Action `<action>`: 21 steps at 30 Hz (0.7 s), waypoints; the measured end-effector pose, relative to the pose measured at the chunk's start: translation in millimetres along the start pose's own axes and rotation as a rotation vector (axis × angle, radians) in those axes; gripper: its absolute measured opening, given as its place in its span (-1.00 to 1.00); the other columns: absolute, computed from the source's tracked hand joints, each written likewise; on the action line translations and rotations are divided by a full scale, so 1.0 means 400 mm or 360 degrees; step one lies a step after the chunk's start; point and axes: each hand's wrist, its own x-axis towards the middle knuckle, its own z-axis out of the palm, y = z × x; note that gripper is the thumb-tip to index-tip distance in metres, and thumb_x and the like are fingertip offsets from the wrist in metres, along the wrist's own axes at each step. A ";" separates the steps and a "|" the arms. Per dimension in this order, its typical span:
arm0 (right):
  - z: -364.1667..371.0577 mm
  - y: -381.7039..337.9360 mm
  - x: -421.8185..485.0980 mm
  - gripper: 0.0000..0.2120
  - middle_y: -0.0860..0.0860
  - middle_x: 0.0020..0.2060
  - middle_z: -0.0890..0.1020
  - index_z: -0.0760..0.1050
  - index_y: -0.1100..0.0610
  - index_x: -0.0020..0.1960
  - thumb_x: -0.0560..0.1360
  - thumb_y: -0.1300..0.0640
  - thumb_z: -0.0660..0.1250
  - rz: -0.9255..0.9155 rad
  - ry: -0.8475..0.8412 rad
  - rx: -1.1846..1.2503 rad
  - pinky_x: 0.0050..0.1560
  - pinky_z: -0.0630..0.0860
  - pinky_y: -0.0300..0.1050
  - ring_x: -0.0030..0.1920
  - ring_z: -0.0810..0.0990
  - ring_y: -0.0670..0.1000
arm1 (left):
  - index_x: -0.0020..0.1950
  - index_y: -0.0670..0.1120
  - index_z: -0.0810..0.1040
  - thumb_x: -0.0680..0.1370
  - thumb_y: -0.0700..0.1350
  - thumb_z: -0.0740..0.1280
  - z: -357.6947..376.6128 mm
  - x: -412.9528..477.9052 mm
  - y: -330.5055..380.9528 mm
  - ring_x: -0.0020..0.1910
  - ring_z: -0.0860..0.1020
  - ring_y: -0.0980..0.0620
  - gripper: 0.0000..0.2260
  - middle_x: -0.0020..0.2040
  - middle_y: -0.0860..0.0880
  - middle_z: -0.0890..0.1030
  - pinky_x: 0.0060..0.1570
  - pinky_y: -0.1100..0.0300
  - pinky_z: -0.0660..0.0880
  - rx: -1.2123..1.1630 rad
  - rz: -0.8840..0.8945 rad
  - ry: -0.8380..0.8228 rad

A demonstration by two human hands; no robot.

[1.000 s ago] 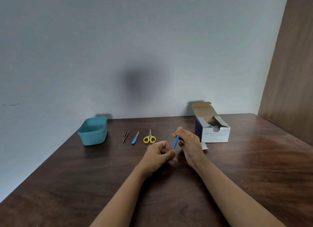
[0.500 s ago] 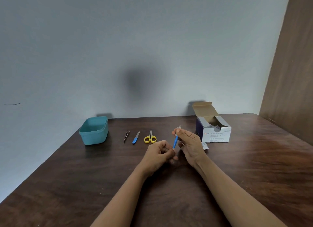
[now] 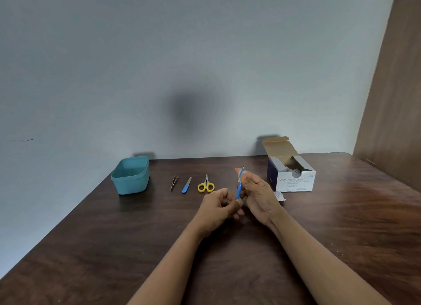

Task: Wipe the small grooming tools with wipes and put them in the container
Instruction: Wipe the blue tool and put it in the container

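Thin blue-handled tool [image 3: 239, 189] upright btwn hands over table [image 3: 341, 213]: left hand [image 3: 218, 208] pinches its lower end, right hand [image 3: 257, 190] pinches wipe [image 3: 240, 176] round upper part; prob light, stiff, slippery when wet, so grip handle, not tip

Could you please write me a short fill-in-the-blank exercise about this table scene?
The scissors have ___ handles.
The teal container stands to the ___ of the tweezers.
The open box is labelled Alcohol ___.
The left hand and right hand hold a tool whose handle is ___.
Missing words: yellow, left, Swabs, blue.
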 end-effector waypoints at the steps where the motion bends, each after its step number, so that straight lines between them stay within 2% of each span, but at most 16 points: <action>1: -0.002 -0.001 0.001 -0.73 -0.05 -0.21 0.61 0.60 0.16 0.04 0.36 0.12 0.36 0.0018 0.0006 0.0000 -0.16 0.38 -0.21 -0.21 0.41 -0.08 | -0.13 -0.08 0.48 0.56 -0.20 0.32 0.000 0.000 0.001 -0.23 0.64 0.03 -0.91 -0.19 -0.11 0.69 -0.19 0.28 0.52 0.0004 0.0001 -0.0001; 5: -0.009 0.002 0.004 -0.76 0.02 -0.21 0.61 0.60 0.19 -0.01 0.35 0.12 0.38 0.0070 -0.0005 -0.0007 -0.13 0.42 -0.17 -0.18 0.45 -0.04 | -0.11 -0.08 0.49 0.56 -0.20 0.31 -0.001 0.002 -0.001 -0.23 0.64 0.06 -0.93 -0.19 -0.07 0.69 -0.18 0.29 0.52 0.0041 -0.0013 0.0000; 8: -0.013 0.004 0.009 -0.85 0.02 -0.23 0.59 0.60 0.18 -0.05 0.45 0.13 0.34 0.0094 -0.0047 0.0006 -0.03 0.43 -0.13 -0.12 0.47 -0.02 | -0.10 -0.08 0.50 0.56 -0.18 0.32 -0.002 0.003 -0.005 -0.23 0.63 0.07 -0.94 -0.20 -0.07 0.69 -0.16 0.25 0.53 0.0050 -0.0009 -0.0015; 10: -0.016 0.004 0.011 -0.87 0.03 -0.24 0.55 0.57 0.17 -0.09 0.53 0.16 0.26 0.0079 -0.0104 0.0029 0.01 0.45 -0.14 -0.11 0.48 -0.03 | -0.08 -0.10 0.50 0.57 -0.18 0.31 -0.001 0.003 -0.006 -0.23 0.63 0.07 -0.96 -0.19 -0.06 0.68 -0.15 0.25 0.54 0.0069 -0.0011 -0.0040; 13: -0.018 0.004 0.011 -0.86 0.04 -0.28 0.48 0.51 0.17 -0.17 0.53 0.17 0.23 0.0055 -0.0258 0.0155 -0.01 0.42 -0.15 -0.15 0.44 -0.03 | -0.07 -0.12 0.50 0.58 -0.21 0.28 -0.003 0.005 -0.007 -0.24 0.62 0.07 -0.96 -0.20 -0.07 0.67 -0.15 0.25 0.55 0.0048 0.0001 -0.0085; 18: -0.020 0.003 0.015 -0.88 0.00 -0.30 0.49 0.51 0.10 -0.23 0.41 0.06 0.34 0.0075 -0.0430 0.0309 -0.07 0.46 -0.16 -0.17 0.47 -0.04 | -0.06 -0.21 0.46 0.59 -0.25 0.25 -0.012 0.002 -0.002 -0.32 0.56 0.10 -0.95 -0.25 -0.08 0.63 -0.23 0.30 0.51 -0.0156 0.0036 -0.0172; 21: -0.022 -0.002 0.014 -0.76 -0.02 -0.29 0.50 0.52 0.10 -0.19 0.31 0.03 0.53 0.0057 -0.0493 0.0415 -0.14 0.51 -0.19 -0.19 0.50 -0.05 | -0.09 -0.21 0.46 0.60 -0.26 0.23 -0.016 0.002 0.001 -0.36 0.53 0.14 -0.91 -0.29 -0.04 0.61 -0.30 0.34 0.48 -0.0228 0.0050 -0.0216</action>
